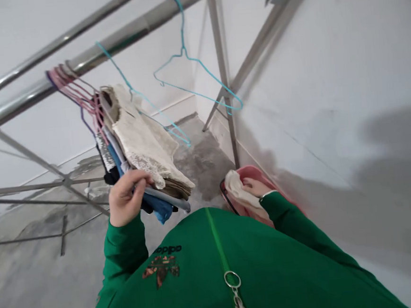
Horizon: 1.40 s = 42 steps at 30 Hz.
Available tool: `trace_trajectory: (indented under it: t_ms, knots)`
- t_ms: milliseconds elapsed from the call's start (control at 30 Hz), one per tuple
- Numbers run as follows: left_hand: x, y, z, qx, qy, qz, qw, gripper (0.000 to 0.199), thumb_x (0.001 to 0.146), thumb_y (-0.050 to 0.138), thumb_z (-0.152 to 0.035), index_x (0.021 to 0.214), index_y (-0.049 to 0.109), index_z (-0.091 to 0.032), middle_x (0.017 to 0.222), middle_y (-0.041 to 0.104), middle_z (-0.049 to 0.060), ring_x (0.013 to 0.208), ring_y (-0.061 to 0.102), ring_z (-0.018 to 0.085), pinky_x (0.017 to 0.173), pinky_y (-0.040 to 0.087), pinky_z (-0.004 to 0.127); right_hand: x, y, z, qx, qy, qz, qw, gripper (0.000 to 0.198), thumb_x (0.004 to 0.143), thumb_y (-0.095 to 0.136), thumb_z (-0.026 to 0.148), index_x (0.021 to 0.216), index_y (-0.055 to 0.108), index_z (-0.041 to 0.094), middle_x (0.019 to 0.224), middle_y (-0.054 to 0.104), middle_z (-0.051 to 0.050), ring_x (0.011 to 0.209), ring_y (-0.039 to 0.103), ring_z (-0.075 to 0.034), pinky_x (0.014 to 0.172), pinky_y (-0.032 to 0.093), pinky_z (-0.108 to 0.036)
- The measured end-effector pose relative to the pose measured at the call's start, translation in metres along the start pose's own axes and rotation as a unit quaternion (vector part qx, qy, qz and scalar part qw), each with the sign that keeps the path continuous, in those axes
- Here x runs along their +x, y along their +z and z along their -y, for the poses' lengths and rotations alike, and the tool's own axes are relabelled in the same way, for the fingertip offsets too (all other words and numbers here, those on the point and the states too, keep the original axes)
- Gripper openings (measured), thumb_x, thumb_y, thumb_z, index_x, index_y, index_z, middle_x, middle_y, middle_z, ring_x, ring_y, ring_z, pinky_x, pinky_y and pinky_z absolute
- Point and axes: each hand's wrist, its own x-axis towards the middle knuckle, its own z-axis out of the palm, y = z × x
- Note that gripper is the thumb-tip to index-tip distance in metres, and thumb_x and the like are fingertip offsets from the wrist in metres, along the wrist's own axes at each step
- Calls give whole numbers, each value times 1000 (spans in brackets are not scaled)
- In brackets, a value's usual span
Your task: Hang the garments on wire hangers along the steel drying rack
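My left hand [128,197] is closed, fingers curled, against the lower near edge of the clothes on the rail. Its fingertips pinch the hem of a cream lace-trimmed garment [142,135]. Behind that garment hang several others, grey, blue and dark, close together on pink and purple hangers [76,95]. Low on the right, my right hand [256,188] reaches into a pink basin [255,171] and grips a white cloth [242,191]; part of its fingers is hidden by the fabric. Two bare blue hangers, one nearer the clothes [129,84] and one farther right [202,64], hang from the rail.
A thick metal rail [121,41] crosses the upper left, with a thinner one behind it. Diagonal metal legs [222,76] stand beside the white wall [328,92]. Crossed bars [65,181] are at left above the grey concrete floor [33,276].
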Motion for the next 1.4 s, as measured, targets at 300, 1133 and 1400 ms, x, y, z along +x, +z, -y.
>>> trace_trajectory:
  t_ms: [300,1133,1400]
  knots:
    - [96,15,61,161,-27,-106,981,56,81,57,-25,133,44,-11,134,49,18,126,49,27,105,44,43,50,18,116,21,-190,142,971,37,85,55,21,120,61,11,114,69,-14,107,66,-23,99,50,-38]
    - [3,65,81,308,102,-120,938,25,89,48,-24,104,67,-28,70,65,4,81,57,19,79,36,40,45,25,175,93,-216,156,959,27,86,53,26,106,65,12,86,74,-9,79,70,-19,79,56,-33]
    - [4,62,61,322,-12,-122,939,34,94,39,-26,115,64,-20,73,58,7,84,57,22,88,40,45,45,30,201,169,-265,175,933,28,84,56,29,106,64,14,87,73,-8,73,69,-16,77,57,-33]
